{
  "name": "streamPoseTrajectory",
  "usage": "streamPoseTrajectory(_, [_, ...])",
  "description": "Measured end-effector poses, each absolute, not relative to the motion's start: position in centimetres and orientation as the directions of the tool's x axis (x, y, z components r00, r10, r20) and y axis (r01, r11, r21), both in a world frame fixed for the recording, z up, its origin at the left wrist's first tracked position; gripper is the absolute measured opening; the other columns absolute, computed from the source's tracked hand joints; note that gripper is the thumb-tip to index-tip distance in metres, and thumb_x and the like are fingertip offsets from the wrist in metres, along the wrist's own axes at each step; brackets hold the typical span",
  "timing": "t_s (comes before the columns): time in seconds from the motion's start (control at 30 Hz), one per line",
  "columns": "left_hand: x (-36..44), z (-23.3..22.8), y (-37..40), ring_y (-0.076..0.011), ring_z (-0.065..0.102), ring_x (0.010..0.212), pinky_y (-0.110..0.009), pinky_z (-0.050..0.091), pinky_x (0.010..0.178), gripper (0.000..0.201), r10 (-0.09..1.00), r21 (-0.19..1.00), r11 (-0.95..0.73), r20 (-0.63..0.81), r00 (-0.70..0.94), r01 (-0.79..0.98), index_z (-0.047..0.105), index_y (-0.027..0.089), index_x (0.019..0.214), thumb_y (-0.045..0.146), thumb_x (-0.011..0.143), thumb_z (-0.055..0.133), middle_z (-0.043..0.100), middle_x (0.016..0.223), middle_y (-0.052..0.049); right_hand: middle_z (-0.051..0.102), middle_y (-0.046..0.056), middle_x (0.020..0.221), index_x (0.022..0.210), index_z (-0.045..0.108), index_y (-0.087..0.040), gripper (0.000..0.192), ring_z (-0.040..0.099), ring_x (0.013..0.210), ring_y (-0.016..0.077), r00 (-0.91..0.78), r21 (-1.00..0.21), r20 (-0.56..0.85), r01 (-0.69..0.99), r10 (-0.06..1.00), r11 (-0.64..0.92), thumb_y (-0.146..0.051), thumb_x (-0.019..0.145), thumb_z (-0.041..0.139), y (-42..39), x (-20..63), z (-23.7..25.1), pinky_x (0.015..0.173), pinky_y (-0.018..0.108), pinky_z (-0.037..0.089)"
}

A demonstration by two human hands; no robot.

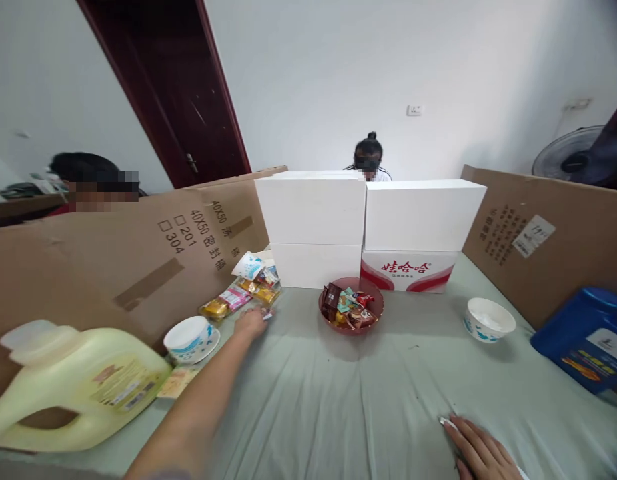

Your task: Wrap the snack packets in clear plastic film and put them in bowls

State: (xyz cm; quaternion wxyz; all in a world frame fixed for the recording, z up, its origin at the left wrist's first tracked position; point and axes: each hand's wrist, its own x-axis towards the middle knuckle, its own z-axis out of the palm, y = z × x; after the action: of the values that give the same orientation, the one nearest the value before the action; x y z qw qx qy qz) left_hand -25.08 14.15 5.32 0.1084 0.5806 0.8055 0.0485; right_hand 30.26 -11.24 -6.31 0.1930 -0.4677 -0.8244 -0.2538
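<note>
My left hand [251,322] reaches far across the cloth at the left, its fingers closed at a small whitish item that I cannot make out. Just beyond it lie several wrapped snacks [227,301] in clear and pink packaging, with a tipped blue-and-white paper cup [248,265] on top. A pinkish bowl [381,311] of wrapped candies [355,308] stands to the right of this hand. My right hand [481,448] rests flat on the cloth near the front edge, fingers stretched out and holding nothing.
White boxes [313,210] form a wall behind the bowl, with cardboard panels [138,247] at both sides. At left are a yellow jug [88,387] and a paper bowl [188,341]; at right, another paper bowl [488,321] and a blue bottle [583,340]. Two people sit beyond.
</note>
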Motion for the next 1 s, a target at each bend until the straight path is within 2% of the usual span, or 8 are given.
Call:
streamPoseTrajectory(0.23, [-17.5, 4.2, 6.0, -0.0235, 0.063, 0.101, -0.030, 0.048, 0.083, 0.036, 0.965, 0.506, 0.102, -0.260, 0.038, 0.856, 0.056, 0.019, 0.109, 0.031, 0.075, 0.054, 0.067, 0.108, -0.006, 0.059, 0.003, 0.132, 0.136, 0.048, -0.026, 0.049, 0.056, 0.117, 0.0207, -0.390, 0.052, 0.468, 0.908, 0.793, 0.416, -0.036, 0.088, 0.053, -12.2, 29.2, -5.1, 0.094, 0.033, 0.046])
streamPoseTrajectory(0.37, [-11.9, 4.6, 1.6, -0.0224, 0.064, 0.093, -0.031, 0.053, 0.072, 0.051, 0.792, 0.884, 0.282, -0.434, 0.430, 0.373, 0.055, 0.020, 0.115, 0.036, 0.067, 0.062, 0.066, 0.105, -0.005, 0.063, 0.005, 0.123, 0.129, 0.054, -0.025, 0.039, 0.057, 0.113, 0.0219, -0.310, -0.110, 0.432, 0.914, 0.847, 0.390, -0.031, 0.091, 0.049, -12.2, 29.2, -4.7, 0.094, 0.038, 0.046])
streamPoseTrajectory(0.43, [-9.3, 5.0, 0.4, -0.0209, 0.065, 0.084, -0.032, 0.054, 0.067, 0.052, 0.690, 0.887, 0.375, -0.461, 0.558, 0.269, 0.056, 0.021, 0.109, 0.035, 0.061, 0.069, 0.065, 0.098, -0.004, 0.066, 0.006, 0.114, 0.121, 0.059, -0.024, 0.033, 0.060, 0.105, 0.0217, -0.281, -0.194, 0.400, 0.905, 0.873, 0.380, -0.026, 0.091, 0.046, -11.8, 29.2, -4.5, 0.091, 0.039, 0.048])
streamPoseTrajectory(0.53, [-5.5, 5.3, -0.3, -0.0180, 0.065, 0.070, -0.032, 0.054, 0.061, 0.036, 0.587, 0.849, 0.295, -0.523, 0.618, 0.439, 0.060, 0.020, 0.097, 0.033, 0.064, 0.069, 0.066, 0.085, -0.002, 0.066, 0.007, 0.106, 0.115, 0.061, -0.022, 0.033, 0.060, 0.099, 0.0221, -0.258, -0.283, 0.366, 0.884, 0.894, 0.371, -0.015, 0.089, 0.041, -11.0, 28.7, -3.9, 0.089, 0.040, 0.049])
streamPoseTrajectory(0.63, [-2.2, 5.1, -0.4, -0.0202, 0.065, 0.063, -0.035, 0.054, 0.061, 0.019, 0.671, 0.757, 0.085, -0.524, 0.524, 0.648, 0.064, 0.016, 0.082, 0.033, 0.073, 0.066, 0.066, 0.070, -0.003, 0.065, 0.008, 0.104, 0.113, 0.060, -0.020, 0.036, 0.059, 0.099, 0.0220, -0.235, -0.347, 0.375, 0.861, 0.897, 0.371, -0.009, 0.088, 0.037, -10.3, 27.4, -3.2, 0.088, 0.040, 0.050])
streamPoseTrajectory(0.73, [-0.5, 4.7, -0.8, -0.0264, 0.066, 0.080, -0.042, 0.053, 0.077, 0.021, 0.836, 0.709, -0.013, -0.379, 0.397, 0.705, 0.064, 0.015, 0.077, 0.036, 0.079, 0.063, 0.065, 0.074, -0.007, 0.062, 0.009, 0.107, 0.117, 0.056, -0.019, 0.038, 0.058, 0.101, 0.0207, -0.261, -0.399, 0.383, 0.819, 0.886, 0.413, -0.007, 0.088, 0.034, -10.2, 25.7, -2.6, 0.089, 0.038, 0.050])
streamPoseTrajectory(0.83, [-1.0, 4.3, -2.2, -0.0276, 0.055, 0.111, -0.045, 0.041, 0.099, 0.026, 0.953, 0.683, -0.099, -0.144, 0.266, 0.724, 0.062, 0.016, 0.096, 0.036, 0.092, 0.045, 0.062, 0.103, -0.012, 0.060, 0.009, 0.110, 0.121, 0.053, -0.019, 0.040, 0.057, 0.102, 0.0202, -0.296, -0.434, 0.365, 0.784, 0.883, 0.443, -0.006, 0.088, 0.034, -10.7, 24.5, -2.6, 0.089, 0.038, 0.050])
streamPoseTrajectory(1.0, [-3.8, 2.2, -6.8, -0.0260, 0.052, 0.112, -0.045, 0.044, 0.097, 0.032, 0.890, 0.592, -0.430, 0.403, 0.211, 0.682, 0.052, 0.018, 0.116, 0.038, 0.092, 0.047, 0.055, 0.114, -0.012, 0.059, 0.010, 0.111, 0.123, 0.052, -0.020, 0.044, 0.057, 0.104, 0.0209, -0.314, -0.467, 0.312, 0.771, 0.897, 0.433, -0.004, 0.085, 0.035, -11.6, 23.8, -3.3, 0.091, 0.040, 0.050])
